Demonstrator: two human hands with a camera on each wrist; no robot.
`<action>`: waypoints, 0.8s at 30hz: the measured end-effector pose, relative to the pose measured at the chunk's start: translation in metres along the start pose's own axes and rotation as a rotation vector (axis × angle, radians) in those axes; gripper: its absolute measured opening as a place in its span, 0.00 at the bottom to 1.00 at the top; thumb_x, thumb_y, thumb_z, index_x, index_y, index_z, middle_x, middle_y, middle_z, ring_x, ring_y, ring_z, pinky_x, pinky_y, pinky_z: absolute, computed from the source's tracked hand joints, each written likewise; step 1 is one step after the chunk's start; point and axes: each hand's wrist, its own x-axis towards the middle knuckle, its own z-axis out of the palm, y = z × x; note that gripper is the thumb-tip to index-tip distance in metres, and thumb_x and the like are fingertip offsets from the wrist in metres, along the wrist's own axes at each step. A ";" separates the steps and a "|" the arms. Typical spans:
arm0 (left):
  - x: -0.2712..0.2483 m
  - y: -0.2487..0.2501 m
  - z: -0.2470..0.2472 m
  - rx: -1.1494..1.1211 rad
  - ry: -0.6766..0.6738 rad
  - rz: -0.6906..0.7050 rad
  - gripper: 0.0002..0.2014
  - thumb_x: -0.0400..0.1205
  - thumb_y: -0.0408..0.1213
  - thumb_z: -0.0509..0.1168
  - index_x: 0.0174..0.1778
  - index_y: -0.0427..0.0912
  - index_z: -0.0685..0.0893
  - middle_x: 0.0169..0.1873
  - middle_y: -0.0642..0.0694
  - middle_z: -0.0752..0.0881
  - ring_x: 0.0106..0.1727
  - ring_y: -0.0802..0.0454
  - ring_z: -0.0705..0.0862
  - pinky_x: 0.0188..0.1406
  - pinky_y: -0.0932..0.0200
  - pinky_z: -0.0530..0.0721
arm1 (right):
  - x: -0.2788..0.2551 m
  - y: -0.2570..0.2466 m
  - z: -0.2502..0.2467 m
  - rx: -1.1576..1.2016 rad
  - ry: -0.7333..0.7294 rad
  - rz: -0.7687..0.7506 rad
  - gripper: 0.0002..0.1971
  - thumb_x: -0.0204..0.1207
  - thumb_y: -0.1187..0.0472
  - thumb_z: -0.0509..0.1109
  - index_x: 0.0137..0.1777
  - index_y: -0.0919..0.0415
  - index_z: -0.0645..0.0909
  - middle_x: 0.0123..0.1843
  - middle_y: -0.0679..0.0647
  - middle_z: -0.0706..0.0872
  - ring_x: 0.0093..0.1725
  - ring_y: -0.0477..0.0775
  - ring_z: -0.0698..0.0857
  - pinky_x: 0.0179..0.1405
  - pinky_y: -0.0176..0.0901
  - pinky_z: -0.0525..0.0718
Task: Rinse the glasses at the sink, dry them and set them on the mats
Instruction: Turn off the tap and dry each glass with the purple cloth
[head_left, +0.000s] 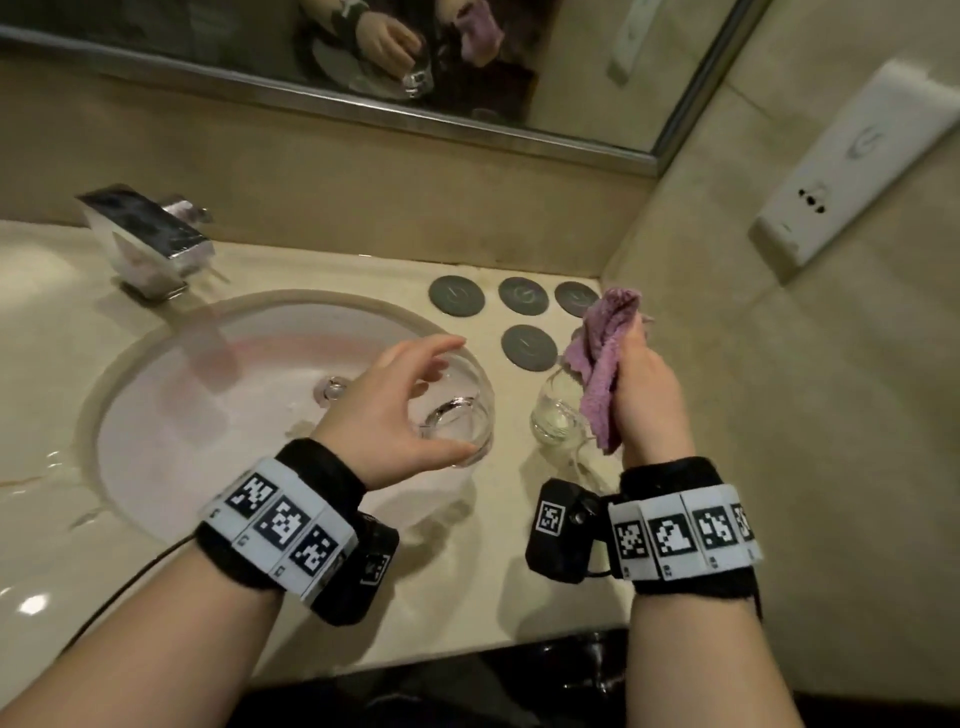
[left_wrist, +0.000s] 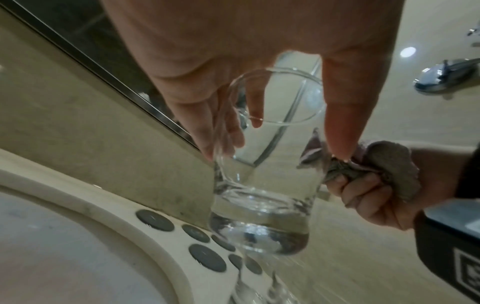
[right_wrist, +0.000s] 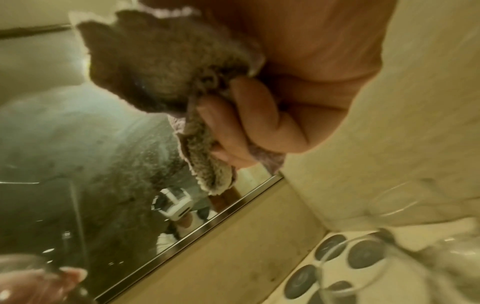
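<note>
My left hand (head_left: 400, 405) grips a clear glass (head_left: 460, 410) by its rim, held upright in the air over the right edge of the sink basin (head_left: 171, 395); in the left wrist view thumb and fingers (left_wrist: 337, 115) clasp the same glass (left_wrist: 262, 185). My right hand (head_left: 644, 395) clutches a bunched purple cloth (head_left: 605, 358), seen up close as the cloth (right_wrist: 161, 67) in the right wrist view. A second clear glass (head_left: 553, 415) stands on the counter just left of the cloth. Several round grey mats (head_left: 529, 347) lie bare on the counter behind it.
A chrome faucet (head_left: 150, 239) stands at the sink's back left. A mirror (head_left: 363, 62) runs along the back wall. The side wall at right carries a white socket plate (head_left: 857, 166). The counter's front edge (head_left: 467, 660) lies just below my wrists.
</note>
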 end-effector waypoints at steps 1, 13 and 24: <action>0.000 0.002 0.008 0.033 -0.030 0.001 0.46 0.59 0.47 0.80 0.73 0.58 0.68 0.60 0.56 0.74 0.62 0.64 0.76 0.67 0.66 0.74 | -0.002 0.006 -0.007 -0.016 0.020 0.006 0.26 0.84 0.38 0.47 0.37 0.50 0.79 0.41 0.54 0.87 0.50 0.59 0.86 0.57 0.55 0.81; 0.001 0.000 0.077 0.300 -0.272 0.096 0.43 0.66 0.45 0.78 0.75 0.44 0.65 0.69 0.47 0.71 0.70 0.52 0.72 0.69 0.59 0.71 | -0.041 0.026 -0.051 0.312 -0.041 0.108 0.34 0.63 0.24 0.52 0.50 0.51 0.81 0.34 0.42 0.90 0.38 0.41 0.89 0.37 0.37 0.84; 0.000 0.002 0.114 0.393 -0.214 -0.032 0.42 0.66 0.41 0.78 0.75 0.44 0.66 0.71 0.48 0.71 0.71 0.50 0.71 0.70 0.58 0.70 | -0.002 0.051 -0.061 0.373 -0.040 0.197 0.23 0.74 0.51 0.64 0.67 0.60 0.74 0.50 0.54 0.84 0.47 0.53 0.84 0.37 0.42 0.80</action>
